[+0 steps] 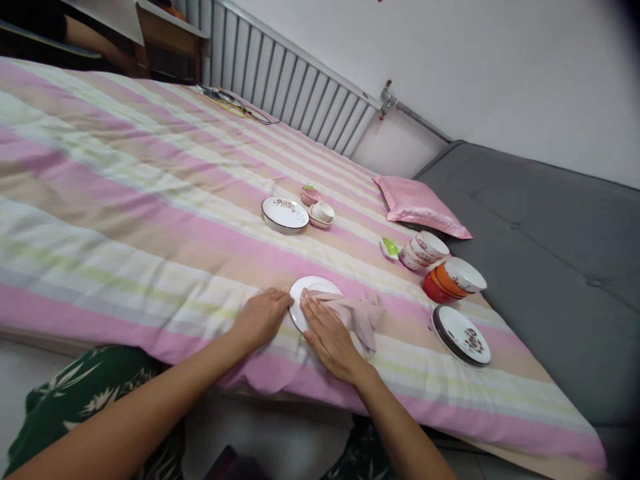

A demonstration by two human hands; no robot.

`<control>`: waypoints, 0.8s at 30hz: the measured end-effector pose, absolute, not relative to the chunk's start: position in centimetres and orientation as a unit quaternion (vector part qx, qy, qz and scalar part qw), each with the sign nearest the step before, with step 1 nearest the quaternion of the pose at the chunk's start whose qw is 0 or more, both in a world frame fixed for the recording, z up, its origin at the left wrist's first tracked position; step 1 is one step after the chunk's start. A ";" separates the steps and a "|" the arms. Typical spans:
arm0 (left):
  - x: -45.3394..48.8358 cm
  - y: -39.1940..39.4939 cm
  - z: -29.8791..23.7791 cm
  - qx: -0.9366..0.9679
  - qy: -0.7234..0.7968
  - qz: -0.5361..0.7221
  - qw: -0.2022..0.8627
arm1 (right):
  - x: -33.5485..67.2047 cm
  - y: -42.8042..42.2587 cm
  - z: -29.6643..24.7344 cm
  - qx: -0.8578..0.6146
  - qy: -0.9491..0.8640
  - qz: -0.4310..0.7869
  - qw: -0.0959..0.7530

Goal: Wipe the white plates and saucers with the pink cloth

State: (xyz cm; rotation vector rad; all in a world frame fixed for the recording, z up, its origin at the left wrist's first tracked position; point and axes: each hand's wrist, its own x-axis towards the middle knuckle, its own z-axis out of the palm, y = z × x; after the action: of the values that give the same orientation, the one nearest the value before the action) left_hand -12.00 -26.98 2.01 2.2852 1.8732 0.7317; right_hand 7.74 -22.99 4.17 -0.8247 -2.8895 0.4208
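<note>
Both your forearms come in bare from the lower edge of the view and converge toward the middle. Your left hand [263, 317] lies palm down with the wrist straight, the knuckles slightly raised and the fingers bent, their tips pointing toward your right hand [330, 337]; whether they close on anything does not show. Your right hand lies flat, palm down, with the fingers straight and held together, pointing up and to the left. The two hands sit just beside each other, fingertips nearly meeting, not overlapping.
</note>
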 end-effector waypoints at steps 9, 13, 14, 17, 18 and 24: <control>-11.9 -26.9 1.9 0.751 0.614 0.240 0.044 | 6.1 -20.5 4.3 -0.285 -0.947 0.144 0.035; -11.9 -26.9 1.8 0.750 0.614 0.242 0.042 | 5.7 -18.9 4.0 -0.304 -0.940 0.151 0.038; -11.9 -26.9 1.8 0.750 0.614 0.243 0.042 | 5.6 -18.5 3.9 -0.310 -0.938 0.150 0.041; -11.9 -26.9 1.9 0.749 0.615 0.244 0.043 | 5.5 -17.4 3.6 -0.328 -0.932 0.146 0.057; -11.9 -26.9 2.0 0.749 0.615 0.244 0.044 | 5.6 -17.1 3.4 -0.333 -0.929 0.147 0.067; -12.0 -27.1 2.2 0.747 0.616 0.244 0.050 | 6.5 -15.8 2.5 -0.363 -0.908 0.165 0.128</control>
State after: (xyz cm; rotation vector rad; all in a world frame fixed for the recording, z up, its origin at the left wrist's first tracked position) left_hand -11.97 -27.06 2.19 2.2762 1.8767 0.7434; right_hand 6.47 -15.82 2.49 -1.0549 -2.6414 0.4789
